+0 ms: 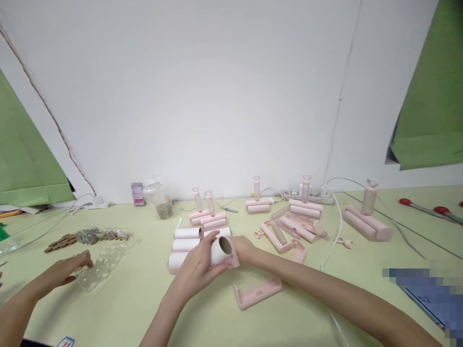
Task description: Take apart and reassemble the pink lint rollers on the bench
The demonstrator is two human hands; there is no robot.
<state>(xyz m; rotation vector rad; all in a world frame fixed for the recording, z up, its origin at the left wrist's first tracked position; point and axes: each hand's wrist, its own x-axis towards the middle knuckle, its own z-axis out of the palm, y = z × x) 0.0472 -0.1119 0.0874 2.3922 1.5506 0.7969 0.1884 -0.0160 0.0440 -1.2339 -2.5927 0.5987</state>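
My left hand [197,267] is wrapped round a white paper roll [218,251] with a brown cardboard core, its open end facing me. My right hand [246,249] is closed on a pink roller frame [234,260] pressed against the far side of that roll. Just behind my hands lie three more white rolls [186,245] side by side. A loose pink cover [257,292] lies on the table in front of my right forearm. Finished pink lint rollers [209,218] stand upright behind the rolls.
Another person's hand [67,271] rests at the left by a clear blister tray [106,262] and brown pieces [60,242]. Pink parts [289,230], more upright rollers [367,219], a plastic cup [163,203], a power strip [311,195] and a white cable [334,241] lie further back.
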